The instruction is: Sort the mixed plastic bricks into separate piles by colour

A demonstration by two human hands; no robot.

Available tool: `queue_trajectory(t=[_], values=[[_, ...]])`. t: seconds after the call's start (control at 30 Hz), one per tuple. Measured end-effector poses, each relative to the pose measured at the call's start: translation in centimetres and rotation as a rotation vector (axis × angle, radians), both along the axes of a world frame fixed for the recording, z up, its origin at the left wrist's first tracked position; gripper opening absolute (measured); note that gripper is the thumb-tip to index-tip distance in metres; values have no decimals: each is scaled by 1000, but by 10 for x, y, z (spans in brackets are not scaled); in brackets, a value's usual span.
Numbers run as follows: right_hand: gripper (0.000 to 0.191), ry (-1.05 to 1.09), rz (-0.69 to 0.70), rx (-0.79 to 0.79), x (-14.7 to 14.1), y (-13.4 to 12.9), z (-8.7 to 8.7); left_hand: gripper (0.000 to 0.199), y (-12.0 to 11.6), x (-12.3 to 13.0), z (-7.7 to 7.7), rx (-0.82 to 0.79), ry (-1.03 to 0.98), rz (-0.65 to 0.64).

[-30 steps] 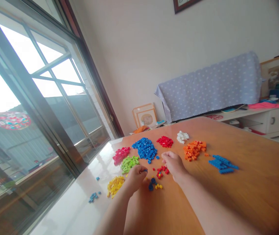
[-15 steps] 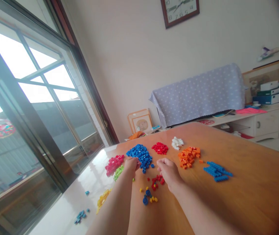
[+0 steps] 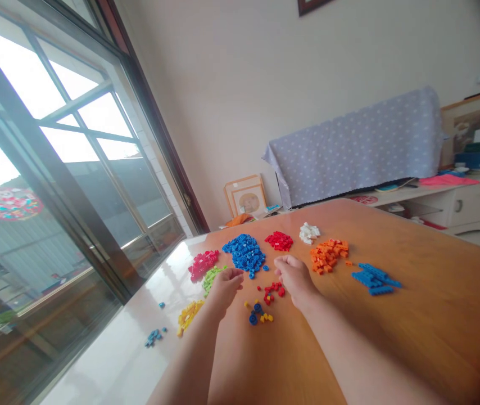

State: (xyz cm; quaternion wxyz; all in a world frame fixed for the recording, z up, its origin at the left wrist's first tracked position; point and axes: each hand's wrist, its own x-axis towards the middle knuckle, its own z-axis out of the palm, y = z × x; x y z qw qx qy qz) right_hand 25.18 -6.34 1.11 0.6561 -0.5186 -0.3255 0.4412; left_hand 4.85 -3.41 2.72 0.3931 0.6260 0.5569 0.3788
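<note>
My left hand (image 3: 228, 284) is closed, fingers pressed together, just below the heap of blue round pieces (image 3: 246, 254) and beside the lime green pieces (image 3: 213, 279). Whatever it holds is too small to make out. To the right, my right hand (image 3: 293, 275) is closed in a pinch, its contents hidden. Between and below the hands lie small red pieces (image 3: 274, 291), with blue round pieces (image 3: 253, 319) and yellow pieces (image 3: 267, 318) nearer me.
Around the wooden table (image 3: 282, 365) lie heaps of pink (image 3: 203, 263), red (image 3: 279, 241), white (image 3: 308, 232), orange (image 3: 328, 255) and yellow pieces (image 3: 189, 316). Long blue bricks (image 3: 375, 279) sit at right, small blue-teal pieces (image 3: 153, 337) at left.
The camera view has shifted, with the table's heaps higher in the picture. My left hand has drawn back from the blue heap toward me. My right hand remains closed near the small red pieces.
</note>
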Motion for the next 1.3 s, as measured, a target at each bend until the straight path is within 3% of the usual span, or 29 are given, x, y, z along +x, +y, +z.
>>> queue_trajectory(t=[0.13, 0.33, 0.6, 0.8, 0.9, 1.07, 1.2, 1.3], values=[[20, -38, 44, -24, -1, 1, -3, 27, -17, -11, -16, 39, 105, -12], [19, -147, 118, -37, -1, -3, -4, 28, -24, -16, -42, 93, 280, -2], [21, -235, 111, -65, -3, -2, -7, 13, -39, -11, -33, 283, 597, -106], [26, -288, 131, -53, -2, 2, -17, 16, -45, -13, -28, 322, 652, -140], [26, -293, 123, -85, -2, 4, -20, 21, -45, -21, -21, 335, 682, -39], [25, -312, 141, -54, -1, 5, -22, 23, -50, -42, -6, 354, 861, 279], [27, -329, 132, -67, -2, 6, -23, 23, -52, -57, -7, 303, 931, 446], [27, -339, 126, -70, -2, 7, -24, 28, -50, -63, -11, 377, 845, 493]])
